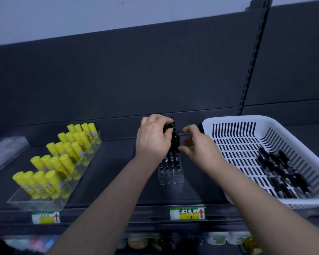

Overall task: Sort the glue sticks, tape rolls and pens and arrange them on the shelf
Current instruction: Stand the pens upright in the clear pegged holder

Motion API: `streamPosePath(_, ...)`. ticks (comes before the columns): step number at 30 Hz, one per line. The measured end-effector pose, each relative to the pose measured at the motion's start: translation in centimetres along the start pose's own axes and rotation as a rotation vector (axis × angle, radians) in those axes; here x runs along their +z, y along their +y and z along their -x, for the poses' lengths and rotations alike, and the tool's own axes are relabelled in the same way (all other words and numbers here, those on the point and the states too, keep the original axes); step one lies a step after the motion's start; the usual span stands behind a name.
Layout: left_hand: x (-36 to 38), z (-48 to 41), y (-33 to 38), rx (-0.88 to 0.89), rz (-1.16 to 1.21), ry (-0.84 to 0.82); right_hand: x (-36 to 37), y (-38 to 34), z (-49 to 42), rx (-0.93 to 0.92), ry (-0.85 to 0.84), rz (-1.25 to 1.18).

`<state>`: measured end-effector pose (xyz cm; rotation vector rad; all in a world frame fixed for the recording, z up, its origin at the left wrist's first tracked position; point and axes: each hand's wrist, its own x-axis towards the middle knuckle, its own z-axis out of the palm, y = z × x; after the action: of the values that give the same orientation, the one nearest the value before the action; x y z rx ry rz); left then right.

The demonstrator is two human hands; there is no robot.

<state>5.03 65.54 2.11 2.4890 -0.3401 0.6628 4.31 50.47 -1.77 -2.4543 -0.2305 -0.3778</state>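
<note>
The left hand (pixel 153 138) grips slim black pens (pixel 175 138) over the clear acrylic holder (pixel 170 176); the blurred right hand (pixel 199 146), fingers loosely curled, seemingly holds nothing.

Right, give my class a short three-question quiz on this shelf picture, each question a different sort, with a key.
1. True or false: the glue sticks stand right of the pen holder.
2. Which hand grips the bunch of pens? A: left. B: right.
3. Fill in: the loose pens lie in the white ____.
Key: 1 false, they stand left of it; 2 A, the left hand; 3 basket.
</note>
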Motion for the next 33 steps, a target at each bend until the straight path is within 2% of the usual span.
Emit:
streamPosePath(5,2.4,-1.2,4.0,0.074,0.054,-0.13,-4.7,2.7,0.8,0.035,0.029,0.277)
streamPosePath(11,8.3,-2.0,9.2,0.061,-0.007,-0.351,-10.1,10.7,3.5,0.235,-0.044,0.495)
streamPosePath(14,11.5,-3.0,11.3,0.057,-0.095,-0.452,-12.3,14.0,4.7,0.313,-0.081,0.509)
streamPosePath(18,13.9,-4.3,12.4,0.029,-0.29,-0.598,-13.6,15.5,5.0,0.324,-0.088,0.505)
streamPosePath(23,17.8,-5.1,12.9,-0.007,-0.399,-0.69,-14.6,17.7,4.9,0.354,-0.091,0.413)
streamPosePath(30,20.3,-4.6,13.9,-0.052,-0.342,-0.754,-14.1,18.5,4.2,0.39,-0.203,0.286)
streamPosePath(33,20.0,-4.9,14.4,-0.064,-0.209,-0.634,-13.1,18.1,3.0,0.399,-0.273,0.289)
